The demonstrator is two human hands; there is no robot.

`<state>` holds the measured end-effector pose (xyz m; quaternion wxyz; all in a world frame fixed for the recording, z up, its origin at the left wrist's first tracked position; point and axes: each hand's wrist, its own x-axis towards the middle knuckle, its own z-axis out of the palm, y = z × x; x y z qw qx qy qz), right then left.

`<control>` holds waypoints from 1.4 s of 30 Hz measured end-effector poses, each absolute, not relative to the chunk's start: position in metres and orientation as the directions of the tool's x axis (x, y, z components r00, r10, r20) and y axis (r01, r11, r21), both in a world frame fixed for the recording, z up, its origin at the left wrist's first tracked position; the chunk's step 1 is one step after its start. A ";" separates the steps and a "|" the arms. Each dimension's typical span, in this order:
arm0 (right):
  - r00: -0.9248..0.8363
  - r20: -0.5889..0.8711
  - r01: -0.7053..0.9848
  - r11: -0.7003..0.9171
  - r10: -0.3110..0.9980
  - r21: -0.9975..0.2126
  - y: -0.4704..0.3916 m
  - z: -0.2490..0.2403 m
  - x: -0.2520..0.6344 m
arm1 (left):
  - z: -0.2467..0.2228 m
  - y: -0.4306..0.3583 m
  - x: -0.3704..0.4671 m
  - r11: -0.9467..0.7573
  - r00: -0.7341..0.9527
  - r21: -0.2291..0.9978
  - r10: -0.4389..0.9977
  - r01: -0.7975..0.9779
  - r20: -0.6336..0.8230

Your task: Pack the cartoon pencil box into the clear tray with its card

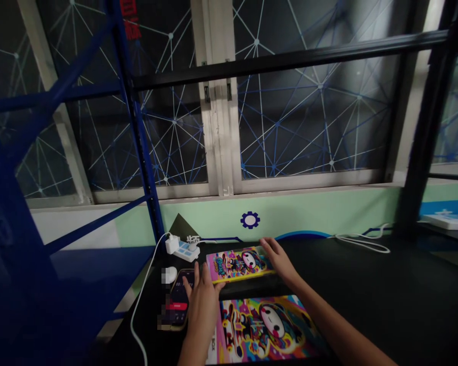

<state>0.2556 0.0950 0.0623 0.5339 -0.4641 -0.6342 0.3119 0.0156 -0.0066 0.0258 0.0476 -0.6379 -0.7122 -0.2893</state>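
A slim, colourful cartoon-printed box (pixel 234 265) with a yellow lower edge lies on the black tabletop. My right hand (pixel 280 262) grips its right end, fingers bent over the far corner. At the left end is my left hand (pixel 203 300), fingers spread and thumb by the box's near left corner; whether it presses on the box I cannot tell. Closer to me lies a larger box (pixel 267 325) with matching cartoon art, its left edge partly behind my left wrist. Just left of my left hand, a phone (pixel 179 305) with a lit screen is partly covered by my fingers.
A white power strip (pixel 187 250) with a plugged-in charger stands behind the phone, its white cable (pixel 139 300) running down the left side. A small white round object (pixel 170 274) lies beside the phone. Blue rack posts (pixel 137 127) rise at left; another cable (pixel 362 243) lies back right.
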 end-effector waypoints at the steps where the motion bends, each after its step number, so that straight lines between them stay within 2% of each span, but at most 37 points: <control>1: -0.015 0.392 0.282 0.380 0.920 -0.881 0.099 0.058 0.255 | 0.024 -0.006 0.015 0.019 -0.173 0.336 0.884 0.942 0.435; 6: -0.114 0.389 0.400 0.401 0.914 -0.824 0.101 0.043 0.259 | 0.017 -0.014 0.016 0.014 -0.135 0.273 0.892 0.962 0.431; 13: -0.220 0.392 0.499 0.448 0.893 -0.741 0.095 0.045 0.255 | 0.013 -0.022 0.014 0.004 -0.120 0.250 0.887 0.968 0.447; 20: -0.317 0.423 0.599 0.525 0.849 -0.605 0.090 0.038 0.243 | 0.011 -0.017 0.018 -0.173 0.049 0.219 0.877 0.960 0.478; 25: -0.277 0.454 0.669 0.509 0.847 -0.541 0.088 0.043 0.249 | 0.012 -0.018 0.030 -0.316 0.189 0.210 0.864 0.925 0.466; 30: -0.219 0.489 0.710 0.482 0.844 -0.514 0.073 0.055 0.281 | 0.013 -0.024 0.029 -0.356 0.213 0.240 0.856 0.903 0.470; 34: -0.242 0.497 0.719 0.498 0.833 -0.485 0.023 0.046 0.296 | 0.012 -0.025 0.024 -0.378 0.210 0.280 0.849 0.883 0.485; 36: -0.299 0.484 0.711 0.530 0.823 -0.462 -0.009 0.036 0.297 | 0.011 -0.024 0.023 -0.387 0.203 0.304 0.845 0.871 0.494; 40: -0.576 0.334 0.607 0.664 0.746 -0.437 -0.055 0.023 0.301 | 0.008 -0.022 0.020 -0.406 0.185 0.361 0.838 0.839 0.513; 42: -0.629 0.291 0.585 0.685 0.721 -0.435 -0.064 0.021 0.306 | 0.007 -0.022 0.019 -0.418 0.173 0.392 0.832 0.819 0.527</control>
